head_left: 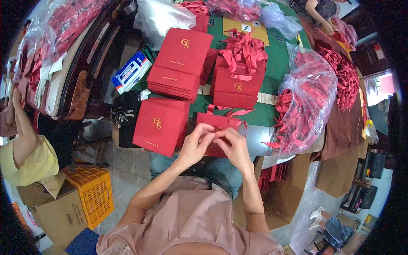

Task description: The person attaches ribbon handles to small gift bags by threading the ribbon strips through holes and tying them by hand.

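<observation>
My left hand and my right hand meet fingertip to fingertip over a red paper gift bag at the table's near edge. Both are closed in a pinch; whatever sits between the fingertips is too small to make out. A red ribbon loops from the bag's far edge, beside my right hand. Left of my left hand lies a short stack of flat red bags with gold print. Behind it rises a taller stack of red bags. Farther off stand red bags with ribbon handles.
A clear plastic sack of red ribbons lies at the right, beside a loose ribbon heap. A blue-and-white packet is at the left. A yellow crate stands on the floor. Other people sit at the left and far right.
</observation>
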`<state>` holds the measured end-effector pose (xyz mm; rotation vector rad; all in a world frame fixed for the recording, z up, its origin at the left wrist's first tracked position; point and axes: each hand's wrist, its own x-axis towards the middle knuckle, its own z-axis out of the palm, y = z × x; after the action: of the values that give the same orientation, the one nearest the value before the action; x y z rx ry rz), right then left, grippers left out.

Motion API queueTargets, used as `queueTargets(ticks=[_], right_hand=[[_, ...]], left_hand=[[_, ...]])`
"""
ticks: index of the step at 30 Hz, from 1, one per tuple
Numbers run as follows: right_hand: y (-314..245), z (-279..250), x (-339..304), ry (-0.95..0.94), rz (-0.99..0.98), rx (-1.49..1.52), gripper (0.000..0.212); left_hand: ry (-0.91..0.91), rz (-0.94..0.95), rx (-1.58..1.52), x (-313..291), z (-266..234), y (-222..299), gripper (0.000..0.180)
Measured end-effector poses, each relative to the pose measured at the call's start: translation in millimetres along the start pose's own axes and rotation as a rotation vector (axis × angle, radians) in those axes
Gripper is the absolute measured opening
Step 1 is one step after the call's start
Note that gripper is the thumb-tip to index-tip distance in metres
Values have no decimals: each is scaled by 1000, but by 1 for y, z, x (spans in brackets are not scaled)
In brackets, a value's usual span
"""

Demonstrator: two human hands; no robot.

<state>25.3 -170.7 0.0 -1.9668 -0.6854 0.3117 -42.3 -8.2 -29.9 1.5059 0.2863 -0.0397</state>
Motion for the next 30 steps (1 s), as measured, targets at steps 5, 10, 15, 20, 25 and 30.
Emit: queueTargets(ticks=[5, 10, 15, 20, 25, 30], right_hand=[[10, 8, 7, 168, 94, -41, 13], [17, 20, 14, 241, 105, -104, 10], [21, 29, 18, 283, 129, -208, 12], [23, 31, 17, 295, 117, -221, 14], [19, 28, 14, 259, 199, -183, 12], [18, 29, 12, 242, 263, -128, 13]], left_hand=[[180, 277, 727, 6, 8, 6, 50], [230, 278, 1009, 20, 6, 1, 66], [175, 268, 881, 26, 3, 6, 56], [166, 249, 919, 28, 4, 15, 49], [126, 259, 796, 32, 0, 12, 37], [118, 313, 825, 33, 2, 11, 25]])
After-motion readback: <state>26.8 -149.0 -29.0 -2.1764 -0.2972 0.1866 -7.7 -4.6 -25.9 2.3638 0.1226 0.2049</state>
